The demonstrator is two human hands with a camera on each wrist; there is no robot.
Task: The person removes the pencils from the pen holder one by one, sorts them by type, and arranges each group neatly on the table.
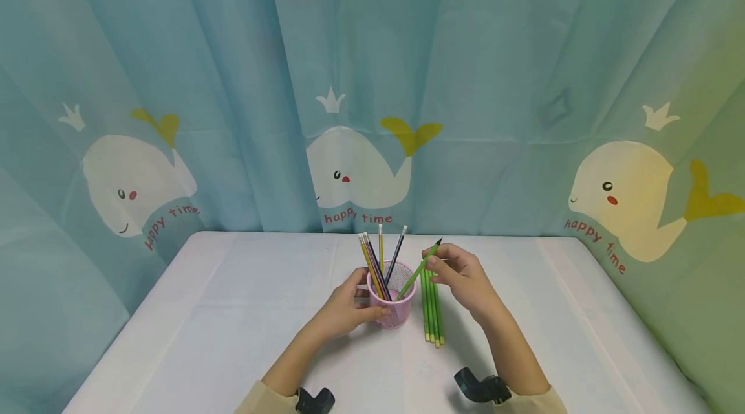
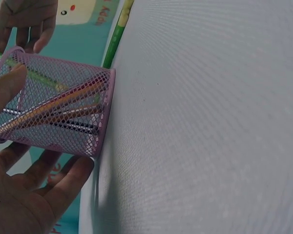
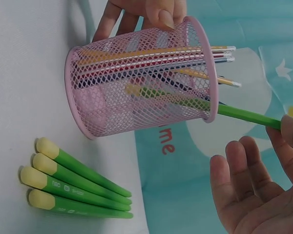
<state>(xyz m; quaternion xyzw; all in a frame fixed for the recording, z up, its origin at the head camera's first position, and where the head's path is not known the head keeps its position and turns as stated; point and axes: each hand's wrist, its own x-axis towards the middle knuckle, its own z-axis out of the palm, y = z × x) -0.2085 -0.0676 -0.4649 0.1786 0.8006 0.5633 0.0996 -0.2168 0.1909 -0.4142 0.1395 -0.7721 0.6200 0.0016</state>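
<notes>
Lower centre: right hand [image 1: 462,278] pinches green pencil [image 3: 249,117], left hand [image 1: 342,312] grips pink mesh cup [image 1: 398,318]. Likely mid-insertion, rim contact unclear; next: lower, release.

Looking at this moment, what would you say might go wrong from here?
The slanted green pencil has its pale end only partway down the pink mesh cup; released early, it might drop and knock the pencils inside.
Should the left hand loosen, a bump could tip the cup.
The four loose green pencils lie close by; the right hand might brush and scatter them.
</notes>
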